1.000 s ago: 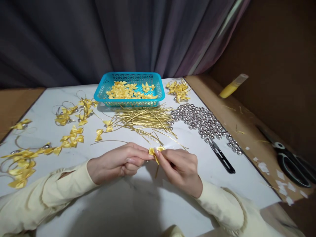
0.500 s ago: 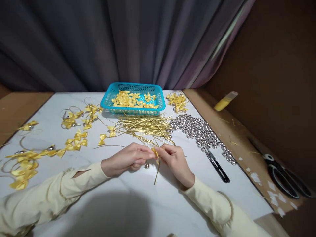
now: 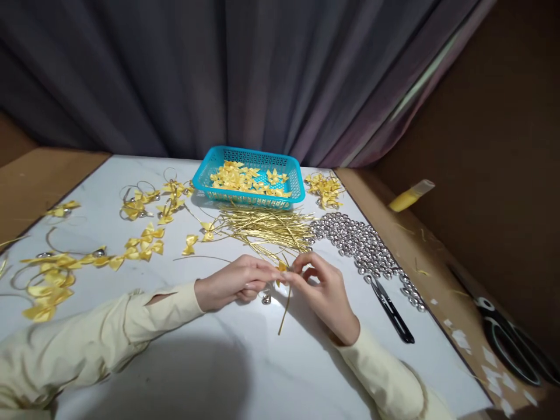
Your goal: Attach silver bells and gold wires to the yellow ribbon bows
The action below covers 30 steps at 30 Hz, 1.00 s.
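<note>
My left hand [image 3: 234, 284] and my right hand [image 3: 324, 289] meet at the middle of the white table [image 3: 210, 361]. Their fingertips pinch a small yellow ribbon bow [image 3: 281, 268] from both sides. A gold cord [image 3: 285, 312] hangs from the bow toward me, and a small silver bell [image 3: 266, 300] dangles just under my left fingers. Behind the hands lies a pile of gold cords [image 3: 266, 224]. A blue basket [image 3: 250, 184] with several yellow bows stands behind that pile.
A heap of silver bells [image 3: 363, 242] lies right of the cords, with black thread snips [image 3: 391, 309] beside it. Finished bows with cord loops [image 3: 140, 204] spread over the left side. Large scissors [image 3: 514, 344] and a yellow glue bottle [image 3: 410, 196] lie on the brown board at right.
The view tilted so the table sits lower and farther. My hands moved slightly away from me with the bow; the silver bell and cord now hang visibly below my fingers.
</note>
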Each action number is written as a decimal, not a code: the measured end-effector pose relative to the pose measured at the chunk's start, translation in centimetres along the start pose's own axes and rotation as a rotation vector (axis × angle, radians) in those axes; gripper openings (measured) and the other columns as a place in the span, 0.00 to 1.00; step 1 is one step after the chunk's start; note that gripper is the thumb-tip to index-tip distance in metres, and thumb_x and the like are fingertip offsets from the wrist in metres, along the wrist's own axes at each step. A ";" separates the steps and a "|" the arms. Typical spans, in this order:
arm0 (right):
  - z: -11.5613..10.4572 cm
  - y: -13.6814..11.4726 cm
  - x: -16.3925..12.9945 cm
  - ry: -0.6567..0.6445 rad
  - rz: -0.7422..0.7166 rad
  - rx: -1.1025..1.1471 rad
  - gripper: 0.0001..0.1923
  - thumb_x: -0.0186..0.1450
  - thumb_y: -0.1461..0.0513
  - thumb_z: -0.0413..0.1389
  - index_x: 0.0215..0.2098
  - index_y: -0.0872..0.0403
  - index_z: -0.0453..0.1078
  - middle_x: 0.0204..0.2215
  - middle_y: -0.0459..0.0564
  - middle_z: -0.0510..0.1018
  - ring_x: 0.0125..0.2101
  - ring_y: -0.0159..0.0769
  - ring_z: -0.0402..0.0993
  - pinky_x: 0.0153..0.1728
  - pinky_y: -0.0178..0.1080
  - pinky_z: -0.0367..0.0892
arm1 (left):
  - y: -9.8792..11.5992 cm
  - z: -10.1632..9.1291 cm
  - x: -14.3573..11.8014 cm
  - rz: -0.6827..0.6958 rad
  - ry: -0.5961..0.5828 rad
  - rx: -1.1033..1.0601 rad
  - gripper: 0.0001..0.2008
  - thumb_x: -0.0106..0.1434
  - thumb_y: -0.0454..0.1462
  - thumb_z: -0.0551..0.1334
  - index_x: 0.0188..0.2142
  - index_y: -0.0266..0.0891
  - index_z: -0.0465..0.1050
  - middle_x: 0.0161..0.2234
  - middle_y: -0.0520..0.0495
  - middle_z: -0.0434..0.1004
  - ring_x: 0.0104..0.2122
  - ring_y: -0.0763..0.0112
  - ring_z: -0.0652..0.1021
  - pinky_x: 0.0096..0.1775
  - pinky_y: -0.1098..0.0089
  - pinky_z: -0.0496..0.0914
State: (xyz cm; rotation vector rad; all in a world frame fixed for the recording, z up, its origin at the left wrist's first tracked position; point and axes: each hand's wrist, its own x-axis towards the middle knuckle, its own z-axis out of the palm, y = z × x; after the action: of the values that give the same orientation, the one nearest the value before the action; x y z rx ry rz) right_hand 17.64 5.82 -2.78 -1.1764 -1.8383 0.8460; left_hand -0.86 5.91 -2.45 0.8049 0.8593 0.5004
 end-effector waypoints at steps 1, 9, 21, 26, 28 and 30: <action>-0.1 -0.1 0.0 -0.009 -0.038 -0.029 0.12 0.58 0.56 0.58 0.26 0.55 0.63 0.24 0.46 0.69 0.24 0.30 0.64 0.24 0.33 0.61 | -0.1 0.0 0.0 0.012 0.007 0.016 0.12 0.56 0.41 0.61 0.35 0.33 0.70 0.13 0.63 0.45 0.15 0.83 0.44 0.18 0.75 0.40; 0.0 0.3 0.3 -0.178 -0.144 -0.195 0.12 0.66 0.62 0.48 0.24 0.53 0.57 0.27 0.49 0.68 0.32 0.36 0.64 0.34 0.39 0.62 | -0.8 0.7 -0.1 0.196 0.119 0.357 0.14 0.59 0.45 0.57 0.27 0.34 0.67 0.14 0.60 0.52 0.15 0.81 0.53 0.19 0.76 0.46; 0.9 0.3 0.2 -0.278 -0.141 -0.243 0.11 0.68 0.64 0.42 0.28 0.53 0.60 0.31 0.51 0.70 0.36 0.38 0.63 0.39 0.42 0.61 | -1.8 1.0 -0.2 0.457 0.284 0.912 0.14 0.63 0.36 0.51 0.26 0.34 0.70 0.17 0.56 0.58 0.19 0.78 0.58 0.24 0.78 0.55; 0.9 0.1 0.3 -0.266 -0.078 -0.151 0.13 0.69 0.62 0.42 0.27 0.53 0.60 0.29 0.49 0.69 0.34 0.36 0.63 0.38 0.40 0.61 | -1.9 0.9 -0.4 0.531 0.335 0.955 0.13 0.63 0.36 0.51 0.33 0.35 0.74 0.19 0.53 0.65 0.18 0.78 0.60 0.23 0.78 0.57; 0.7 0.0 0.3 -0.265 -0.073 -0.140 0.13 0.69 0.62 0.42 0.27 0.53 0.60 0.28 0.48 0.68 0.33 0.35 0.63 0.38 0.40 0.61 | -1.9 1.0 -0.4 0.534 0.339 0.940 0.13 0.63 0.36 0.52 0.32 0.35 0.74 0.19 0.53 0.67 0.18 0.78 0.62 0.23 0.78 0.57; 0.6 0.0 0.4 -0.261 -0.076 -0.131 0.14 0.69 0.61 0.42 0.27 0.53 0.60 0.28 0.48 0.69 0.33 0.35 0.63 0.37 0.39 0.61 | -1.9 1.0 -0.5 0.522 0.339 0.908 0.13 0.63 0.36 0.52 0.33 0.35 0.74 0.21 0.51 0.70 0.18 0.78 0.64 0.24 0.78 0.59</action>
State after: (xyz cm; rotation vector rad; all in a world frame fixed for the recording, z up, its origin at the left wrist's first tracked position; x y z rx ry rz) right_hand 17.01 6.11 -2.97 -1.1096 -2.1646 0.8800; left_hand -0.18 4.04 -3.32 1.8422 1.2111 0.7223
